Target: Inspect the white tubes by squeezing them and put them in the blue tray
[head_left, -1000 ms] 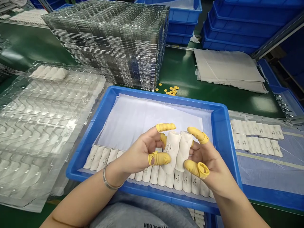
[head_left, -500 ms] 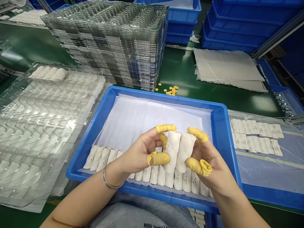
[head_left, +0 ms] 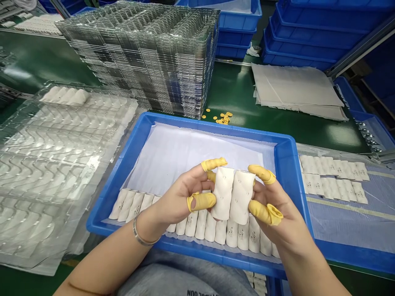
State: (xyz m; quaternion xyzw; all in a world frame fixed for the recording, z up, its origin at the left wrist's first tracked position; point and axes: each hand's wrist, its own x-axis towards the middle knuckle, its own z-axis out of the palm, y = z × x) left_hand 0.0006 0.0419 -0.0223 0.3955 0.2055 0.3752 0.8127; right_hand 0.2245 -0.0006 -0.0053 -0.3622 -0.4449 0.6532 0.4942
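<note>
Yellow finger cots [head_left: 201, 201] sheathe several fingers of the left hand [head_left: 175, 201] and the right hand [head_left: 279, 213], which meet over the near part of a blue plastic tray [head_left: 216, 129]. Two white rolls [head_left: 222, 193] stand side by side between them, upright and touching, at the centre of the view. Each hand seems to hold one roll in a narrow pinch, though the fingers behind are partly hidden, so the exact contact is hard to tell. Raising the pair clear of the others, with their faces turned up, looks meant to bring them under the eye. Small dark marks dot their pale, soft-looking surfaces. Below them, a row of similar rolls [head_left: 200, 224] lies along the tray's near wall at 6 o'clock, at the edge of a white sheet [head_left: 191, 156] lining the tray. A clear blister tray [head_left: 52, 164] holding more rolls sits at 9 o'clock on the green counter [head_left: 240, 90], with a tall stack of clear trays [head_left: 138, 61] at 11 o'clock.
</note>
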